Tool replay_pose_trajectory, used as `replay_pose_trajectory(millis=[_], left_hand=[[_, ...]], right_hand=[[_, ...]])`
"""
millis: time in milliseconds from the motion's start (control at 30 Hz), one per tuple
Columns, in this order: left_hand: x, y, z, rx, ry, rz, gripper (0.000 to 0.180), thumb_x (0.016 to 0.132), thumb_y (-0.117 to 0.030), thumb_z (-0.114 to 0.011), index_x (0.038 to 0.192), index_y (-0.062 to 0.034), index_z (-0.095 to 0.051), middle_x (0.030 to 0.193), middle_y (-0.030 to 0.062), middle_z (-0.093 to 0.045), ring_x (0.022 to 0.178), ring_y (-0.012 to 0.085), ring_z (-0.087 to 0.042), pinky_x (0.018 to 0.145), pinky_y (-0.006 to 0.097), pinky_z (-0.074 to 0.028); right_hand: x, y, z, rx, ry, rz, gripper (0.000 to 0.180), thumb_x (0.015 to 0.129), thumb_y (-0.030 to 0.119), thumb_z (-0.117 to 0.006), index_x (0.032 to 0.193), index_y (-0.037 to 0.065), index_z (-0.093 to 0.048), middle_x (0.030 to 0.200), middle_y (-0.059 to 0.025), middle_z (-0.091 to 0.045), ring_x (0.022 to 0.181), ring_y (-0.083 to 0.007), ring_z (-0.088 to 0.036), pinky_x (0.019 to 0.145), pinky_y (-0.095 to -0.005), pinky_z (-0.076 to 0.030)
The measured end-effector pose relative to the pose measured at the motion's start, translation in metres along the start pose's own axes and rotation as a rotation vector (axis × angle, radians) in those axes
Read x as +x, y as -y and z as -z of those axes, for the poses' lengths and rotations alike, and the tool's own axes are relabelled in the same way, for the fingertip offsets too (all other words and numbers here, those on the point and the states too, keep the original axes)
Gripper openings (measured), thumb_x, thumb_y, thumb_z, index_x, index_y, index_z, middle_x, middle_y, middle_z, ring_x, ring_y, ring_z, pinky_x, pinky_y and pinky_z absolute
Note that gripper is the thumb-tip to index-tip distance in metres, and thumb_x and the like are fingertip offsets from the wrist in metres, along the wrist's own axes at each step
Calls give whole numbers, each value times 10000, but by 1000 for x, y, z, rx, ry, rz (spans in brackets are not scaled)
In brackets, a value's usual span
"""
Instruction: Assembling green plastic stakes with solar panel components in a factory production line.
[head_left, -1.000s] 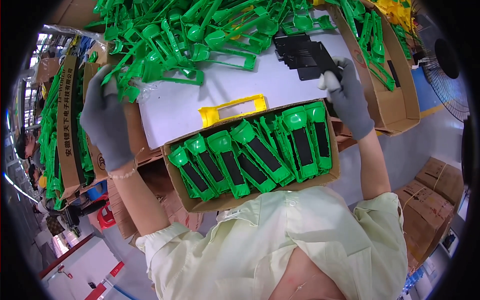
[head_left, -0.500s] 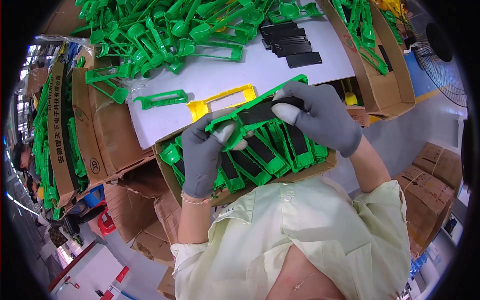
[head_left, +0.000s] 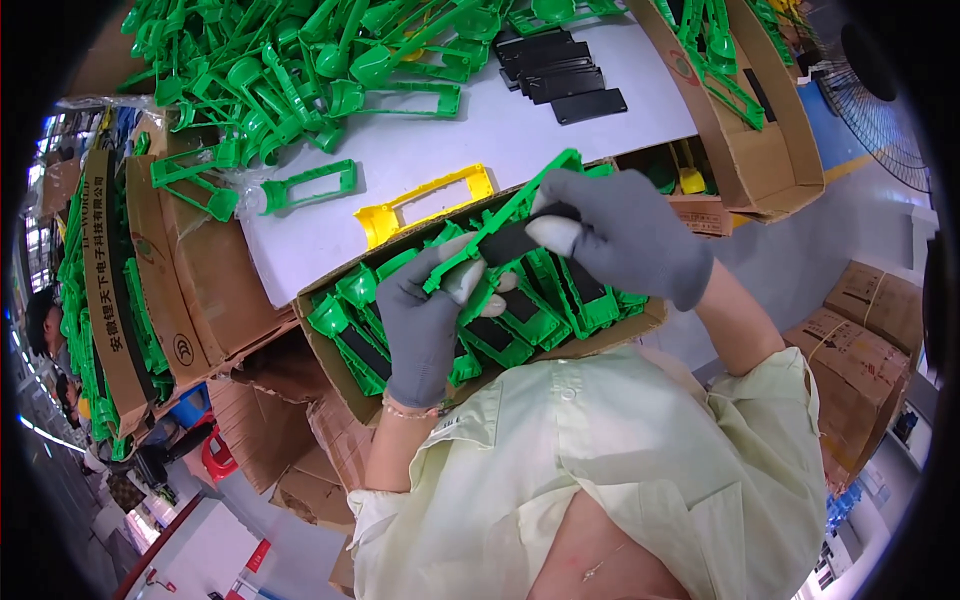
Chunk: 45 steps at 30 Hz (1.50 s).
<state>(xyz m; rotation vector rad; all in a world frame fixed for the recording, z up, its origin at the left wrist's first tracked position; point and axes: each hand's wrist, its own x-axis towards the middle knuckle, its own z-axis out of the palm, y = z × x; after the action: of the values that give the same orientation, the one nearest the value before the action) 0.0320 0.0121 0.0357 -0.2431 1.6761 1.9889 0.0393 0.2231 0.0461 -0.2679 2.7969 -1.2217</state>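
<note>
Both gloved hands are now working together above the box in front of the person, where a second ago they were reaching far apart across the table; that suggests a fresh frame and insert have been fetched and are being joined. The left hand (head_left: 430, 320) is curling closed around the lower end of a green plastic frame (head_left: 500, 220), and the right hand (head_left: 620, 235) is closing its fingertips on a black flat insert (head_left: 510, 243), pressing it against that frame, which is slanting up over the cardboard box (head_left: 330, 350). Inside the box, finished green pieces with black inserts (head_left: 520, 320) are lying in a row; I am counting roughly seven, though the hands are hiding some. On the white table (head_left: 500, 130), one yellow frame (head_left: 425, 205) is lying just behind the box, one loose green frame (head_left: 300, 187) is sitting to its left, and about five spare black inserts (head_left: 560, 75) are stacked farther back. A large heap of green frames (head_left: 300, 60) is filling the far side, too tangled to count.
</note>
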Motion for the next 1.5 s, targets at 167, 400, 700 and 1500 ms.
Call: replay_pose_trajectory(millis=[167,400,700,1500], left_hand=[[3,7,0,-7,15,3,244,873,17,-562,1110,57,-605,912,115,-629,760,246,-682,591,277,-580],[5,5,11,-79,-7,5,275,885,-16,-556,1146,67,-575,958,163,-641,805,280,-681,611,283,-586],[2,4,9,-155,93,69,295,880,-32,-565,1154,78,-565,957,159,-637,788,277,-685,595,280,-583],[1,6,5,-164,144,80,312,870,-28,-552,1153,102,-548,953,193,-640,797,328,-683,617,304,-588]], right_hand=[[-11,-2,-15,-9,-44,-5,198,849,241,-641,920,66,-583,695,-126,-614,594,-264,-616,547,-329,-466],[-15,1,7,113,-107,-130,185,840,202,-651,922,45,-599,678,-115,-616,555,-201,-610,531,-289,-457],[-9,0,3,14,-87,-20,177,830,200,-660,923,58,-610,671,-113,-623,562,-200,-619,524,-289,-457],[-13,-2,-4,100,-34,-79,209,851,236,-634,921,47,-583,732,-119,-643,652,-292,-634,589,-325,-484]])
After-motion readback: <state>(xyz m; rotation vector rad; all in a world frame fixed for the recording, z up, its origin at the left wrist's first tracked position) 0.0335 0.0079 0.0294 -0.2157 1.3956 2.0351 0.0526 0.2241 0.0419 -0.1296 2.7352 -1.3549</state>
